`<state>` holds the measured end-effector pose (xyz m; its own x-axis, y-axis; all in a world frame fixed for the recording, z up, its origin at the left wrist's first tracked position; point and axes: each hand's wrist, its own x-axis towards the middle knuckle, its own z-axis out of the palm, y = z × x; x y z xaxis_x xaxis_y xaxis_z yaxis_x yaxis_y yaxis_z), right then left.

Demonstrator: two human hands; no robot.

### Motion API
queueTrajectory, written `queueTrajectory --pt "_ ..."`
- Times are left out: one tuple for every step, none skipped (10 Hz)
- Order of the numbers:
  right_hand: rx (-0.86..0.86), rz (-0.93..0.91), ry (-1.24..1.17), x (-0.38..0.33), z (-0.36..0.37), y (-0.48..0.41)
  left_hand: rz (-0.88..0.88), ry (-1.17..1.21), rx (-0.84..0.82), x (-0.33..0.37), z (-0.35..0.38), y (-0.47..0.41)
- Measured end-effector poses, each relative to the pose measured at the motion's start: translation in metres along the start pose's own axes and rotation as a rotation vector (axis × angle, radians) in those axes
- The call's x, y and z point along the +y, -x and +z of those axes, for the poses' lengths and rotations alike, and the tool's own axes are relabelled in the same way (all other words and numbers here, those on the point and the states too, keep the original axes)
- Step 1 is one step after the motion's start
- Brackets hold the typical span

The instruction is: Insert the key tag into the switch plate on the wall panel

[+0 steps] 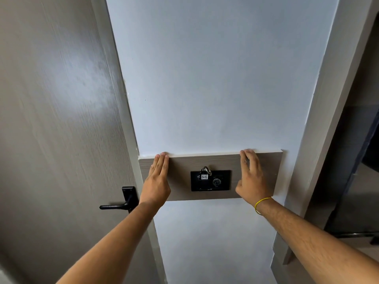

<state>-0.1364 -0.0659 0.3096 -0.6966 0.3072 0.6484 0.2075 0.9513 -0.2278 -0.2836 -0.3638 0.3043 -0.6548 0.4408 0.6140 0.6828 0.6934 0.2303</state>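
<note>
A black switch plate (220,186) is set in the middle of a grey wood wall panel (205,161). A key tag with a white label reading 407 (204,176) sits in the plate's left slot, its metal key ring (206,170) sticking out above the plate's top edge. A round dial (216,181) is on the plate's right half. My left hand (158,181) lies flat on the panel's left end, fingers together and pointing up. My right hand (251,175) rests flat on the panel's right part, a yellow band on its wrist. Neither hand holds anything.
A grey wood-grain door (57,119) stands at the left with a black lever handle (120,203). The pale blue wall (215,78) runs above and below the panel. A grey door frame (320,119) and a dark opening are at the right.
</note>
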Motion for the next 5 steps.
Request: queueTrajectory --pt "-0.020 -0.001 0.004 -0.001 -0.001 0.002 -0.007 -0.009 -0.012 0.002 -0.001 0.002" --pt "-0.051 -0.006 0.022 -0.001 -0.001 0.002 -0.008 -0.019 -0.032 0.001 0.001 0.000" --pt "-0.076 0.011 0.023 -0.006 -0.006 0.001 -0.021 -0.027 -0.054 0.007 -0.009 -0.003" --pt "-0.053 -0.035 0.031 -0.011 -0.009 -0.005 0.009 -0.020 -0.017 0.012 -0.020 -0.013" --pt "0.028 -0.068 0.007 -0.018 -0.030 -0.031 0.022 0.005 0.071 0.024 -0.039 -0.042"
